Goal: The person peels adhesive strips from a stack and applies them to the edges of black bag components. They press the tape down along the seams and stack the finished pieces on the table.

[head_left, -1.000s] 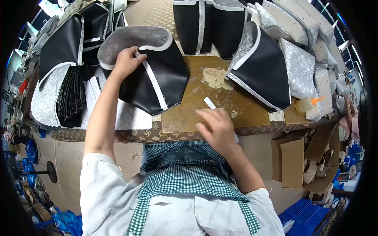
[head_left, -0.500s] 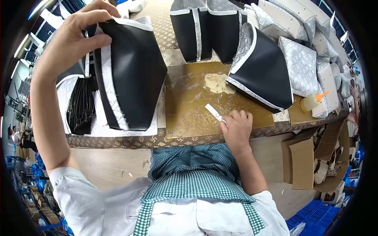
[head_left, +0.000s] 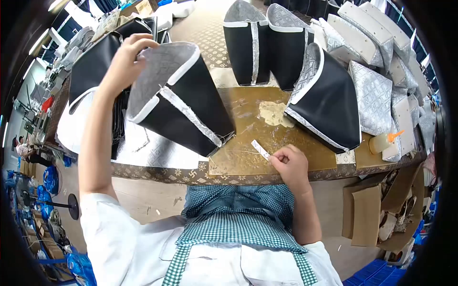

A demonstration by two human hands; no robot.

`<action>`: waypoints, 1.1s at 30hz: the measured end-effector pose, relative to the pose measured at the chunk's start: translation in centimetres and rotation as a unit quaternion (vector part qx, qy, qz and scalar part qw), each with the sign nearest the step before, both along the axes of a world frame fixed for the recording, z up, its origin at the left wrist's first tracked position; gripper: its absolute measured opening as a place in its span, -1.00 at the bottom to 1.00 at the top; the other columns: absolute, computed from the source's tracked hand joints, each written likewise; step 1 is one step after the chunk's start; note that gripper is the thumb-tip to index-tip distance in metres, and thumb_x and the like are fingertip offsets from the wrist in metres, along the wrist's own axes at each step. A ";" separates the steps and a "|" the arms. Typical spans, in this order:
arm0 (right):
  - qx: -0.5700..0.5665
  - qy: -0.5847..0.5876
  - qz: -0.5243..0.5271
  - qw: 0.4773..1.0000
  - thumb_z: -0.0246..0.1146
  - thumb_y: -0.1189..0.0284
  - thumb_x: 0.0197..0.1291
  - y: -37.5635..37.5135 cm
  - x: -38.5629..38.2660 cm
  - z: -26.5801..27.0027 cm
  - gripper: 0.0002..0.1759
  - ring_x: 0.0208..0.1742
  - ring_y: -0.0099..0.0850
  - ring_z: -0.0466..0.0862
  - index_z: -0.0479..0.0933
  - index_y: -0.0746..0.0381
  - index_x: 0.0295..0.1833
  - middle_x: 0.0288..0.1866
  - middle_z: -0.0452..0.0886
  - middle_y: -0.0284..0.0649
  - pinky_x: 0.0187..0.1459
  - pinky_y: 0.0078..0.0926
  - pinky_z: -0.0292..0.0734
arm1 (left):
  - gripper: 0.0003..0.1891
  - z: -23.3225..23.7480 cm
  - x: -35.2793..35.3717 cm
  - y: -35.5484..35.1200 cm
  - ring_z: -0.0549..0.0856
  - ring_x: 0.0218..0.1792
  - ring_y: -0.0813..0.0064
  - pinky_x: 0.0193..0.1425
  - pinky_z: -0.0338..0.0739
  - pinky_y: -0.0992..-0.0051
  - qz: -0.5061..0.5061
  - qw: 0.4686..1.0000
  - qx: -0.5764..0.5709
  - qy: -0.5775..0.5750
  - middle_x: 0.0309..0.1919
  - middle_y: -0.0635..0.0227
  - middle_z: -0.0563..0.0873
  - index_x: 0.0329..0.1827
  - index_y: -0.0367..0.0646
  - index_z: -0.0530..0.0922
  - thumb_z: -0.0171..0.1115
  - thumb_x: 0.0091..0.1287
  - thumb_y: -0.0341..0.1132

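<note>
Green-and-white checked cloth is being worn as an apron [head_left: 234, 228] over a white shirt [head_left: 207, 271], close to a table [head_left: 202, 35] whose front edge is being covered by a brown patterned cloth [head_left: 181, 176]. Just inside that edge, the near end of a small white strip [head_left: 260, 149] is being pinched by the right hand [head_left: 292, 166], its thumb and fingertips being clamped together there, above a scuffed brown board [head_left: 229, 164]. To the left, a black bag [head_left: 202, 95] is being held tilted by the left hand [head_left: 125, 64], whose fingers are being clamped on the upper rim. Its grey lining is being exposed at the mouth, and its seam is being covered by a frayed white tape [head_left: 190, 116]. Its lower corner is being held at the board's left edge; whether the board is being touched cannot be told. To the right, a second black bag [head_left: 329, 107] is being borne, tilted, by the table, with an orange-tipped bottle [head_left: 380, 144] being seen just beside it. Farther back, two upright bags [head_left: 238, 52] are being seen side by side, and to their right silver patterned pieces [head_left: 372, 95] are being borne in a heap
</note>
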State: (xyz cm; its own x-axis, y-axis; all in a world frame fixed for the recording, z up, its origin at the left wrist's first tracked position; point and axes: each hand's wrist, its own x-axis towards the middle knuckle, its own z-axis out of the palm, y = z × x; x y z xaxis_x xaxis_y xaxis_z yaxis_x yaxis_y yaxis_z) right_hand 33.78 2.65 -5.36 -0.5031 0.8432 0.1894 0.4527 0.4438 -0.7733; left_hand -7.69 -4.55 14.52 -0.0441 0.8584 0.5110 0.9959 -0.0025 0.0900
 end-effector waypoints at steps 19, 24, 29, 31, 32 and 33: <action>-0.298 0.360 0.164 0.869 0.39 0.56 0.23 -2.8 -11.3 3.0 -0.93 -0.42 -0.78 0.48 0.63 0.32 -0.25 -0.35 0.54 -0.47 -0.39 -0.78 0.38 | -0.66 -2.5 9.4 -1.9 0.30 -0.53 0.75 -0.49 0.21 0.54 -0.040 0.934 -0.129 -0.331 -0.66 0.56 0.36 -0.37 -0.31 0.62 0.32 0.38 -0.14; -0.284 0.358 0.164 0.874 0.40 0.55 0.22 -2.8 -12.9 3.5 -0.93 -0.43 -0.79 0.48 0.64 0.31 -0.27 -0.37 0.56 -0.49 -0.41 -0.78 0.37 | -0.67 -2.6 9.2 -2.1 0.30 -0.53 0.77 -0.50 0.20 0.54 -0.044 0.930 -0.126 -0.343 -0.66 0.58 0.36 -0.36 -0.31 0.63 0.31 0.39 -0.16; -0.287 0.343 0.161 0.880 0.40 0.54 0.22 -2.5 -13.6 4.1 -0.93 -0.43 -0.79 0.48 0.64 0.31 -0.27 -0.37 0.57 -0.47 -0.41 -0.78 0.37 | -0.67 -2.8 9.0 -2.1 0.30 -0.54 0.77 -0.51 0.18 0.53 -0.050 0.929 -0.127 -0.345 -0.67 0.57 0.36 -0.34 -0.29 0.65 0.31 0.39 -0.15; -0.300 0.344 0.159 0.875 0.40 0.54 0.22 -2.4 -13.9 3.9 -0.92 -0.44 -0.79 0.49 0.64 0.32 -0.27 -0.37 0.58 -0.47 -0.41 -0.78 0.38 | -0.66 -2.8 9.0 -2.1 0.29 -0.55 0.77 -0.52 0.17 0.53 -0.049 0.925 -0.128 -0.353 -0.68 0.57 0.35 -0.33 -0.29 0.66 0.33 0.37 -0.12; -0.297 0.345 0.157 0.877 0.39 0.54 0.22 -2.3 -14.1 3.7 -0.92 -0.44 -0.79 0.49 0.64 0.32 -0.27 -0.37 0.58 -0.46 -0.41 -0.78 0.37 | -0.67 -2.9 8.8 -2.1 0.31 -0.55 0.76 -0.51 0.20 0.53 -0.049 0.927 -0.133 -0.348 -0.68 0.55 0.39 -0.31 -0.29 0.66 0.37 0.33 -0.12; -0.293 0.346 0.154 0.878 0.39 0.53 0.23 -2.2 -14.3 3.5 -0.92 -0.44 -0.79 0.49 0.64 0.32 -0.27 -0.37 0.58 -0.46 -0.41 -0.78 0.37 | -0.66 -3.0 8.6 -2.1 0.33 -0.55 0.75 -0.51 0.23 0.53 -0.049 0.928 -0.138 -0.343 -0.68 0.52 0.42 -0.29 -0.30 0.66 0.40 0.30 -0.12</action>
State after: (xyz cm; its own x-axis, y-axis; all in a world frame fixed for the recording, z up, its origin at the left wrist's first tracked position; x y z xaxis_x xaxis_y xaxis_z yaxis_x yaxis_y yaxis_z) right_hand 19.51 0.46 -1.83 -0.6597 0.7422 0.1180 -0.2871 -0.1037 -0.9523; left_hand 0.90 -6.62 11.52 -0.1929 0.9695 0.1515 0.7008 0.0281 0.7128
